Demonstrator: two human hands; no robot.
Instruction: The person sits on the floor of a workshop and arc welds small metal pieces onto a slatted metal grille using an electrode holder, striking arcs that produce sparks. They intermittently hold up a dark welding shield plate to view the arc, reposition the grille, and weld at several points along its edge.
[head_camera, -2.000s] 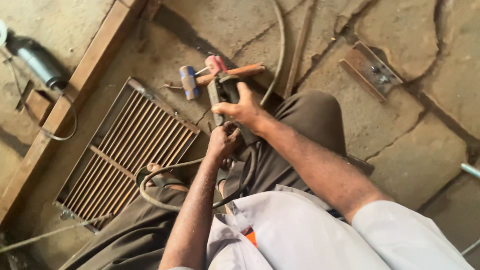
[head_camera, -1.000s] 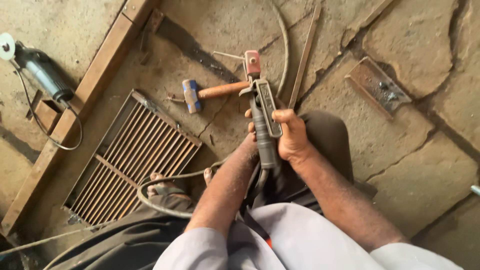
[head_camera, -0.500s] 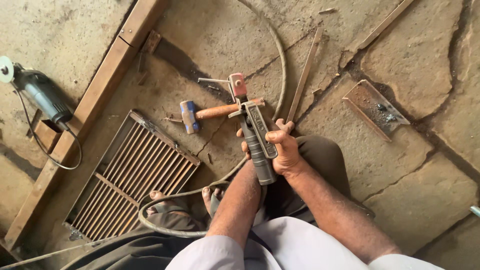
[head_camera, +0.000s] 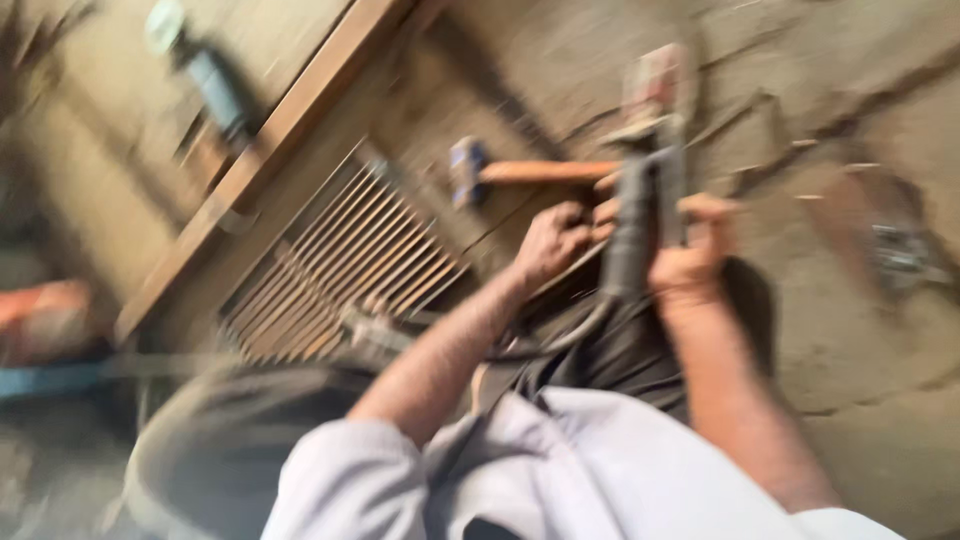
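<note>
A hammer (head_camera: 520, 172) and metal grille (head_camera: 340, 265) crowd the stone floor (head_camera: 870, 340) beyond the left hand (head_camera: 548, 243); its right side seems open, though blurred.

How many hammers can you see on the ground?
1. The hammer with an orange handle lies on the stone floor, just above the left hand and beside the metal grille. Blur may hide others.

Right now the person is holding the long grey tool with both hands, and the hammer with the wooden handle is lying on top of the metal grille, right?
Not quite. In the head view the hammer lies on the stone floor beside the metal grille, not on it. Both the left hand and right hand do hold the long grey tool.
</note>
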